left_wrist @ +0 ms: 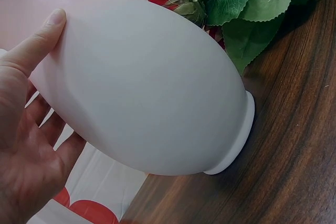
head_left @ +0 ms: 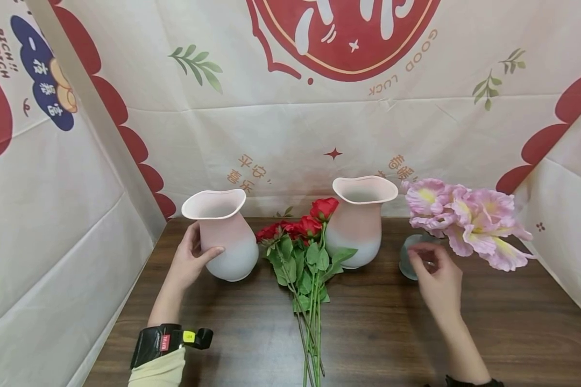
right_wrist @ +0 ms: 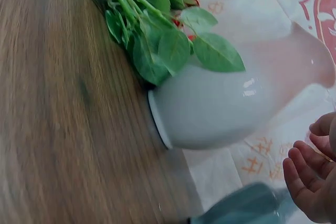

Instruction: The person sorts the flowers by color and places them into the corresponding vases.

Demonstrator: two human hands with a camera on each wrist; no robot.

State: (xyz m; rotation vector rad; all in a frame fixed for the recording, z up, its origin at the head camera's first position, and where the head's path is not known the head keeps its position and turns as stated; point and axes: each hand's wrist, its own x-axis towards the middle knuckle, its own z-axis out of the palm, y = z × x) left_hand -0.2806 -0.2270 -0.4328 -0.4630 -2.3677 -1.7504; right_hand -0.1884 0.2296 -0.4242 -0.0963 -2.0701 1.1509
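At the left, my left hand (head_left: 190,258) holds a pink-and-white vase (head_left: 227,242) that stands upright. Its thumb (left_wrist: 47,38) lies on the front of the vase and the other fingers pass behind. My right hand (head_left: 438,274) is by a small blue-green glass vase (head_left: 409,258), fingers loosely bent with nothing visible between them. Pink artificial flowers (head_left: 479,217) spread above and beyond that hand; their stems are hidden. In the right wrist view the right hand (right_wrist: 315,177) appears apart from the glass vase (right_wrist: 247,205).
A second pink-and-white vase (head_left: 360,231) stands at the back, right of centre. Artificial red roses (head_left: 307,228) lie between the two pale vases, green stems (head_left: 312,344) pointing to the front edge of the wooden table (head_left: 373,333). Printed cloth (head_left: 290,134) hangs behind and at both sides.
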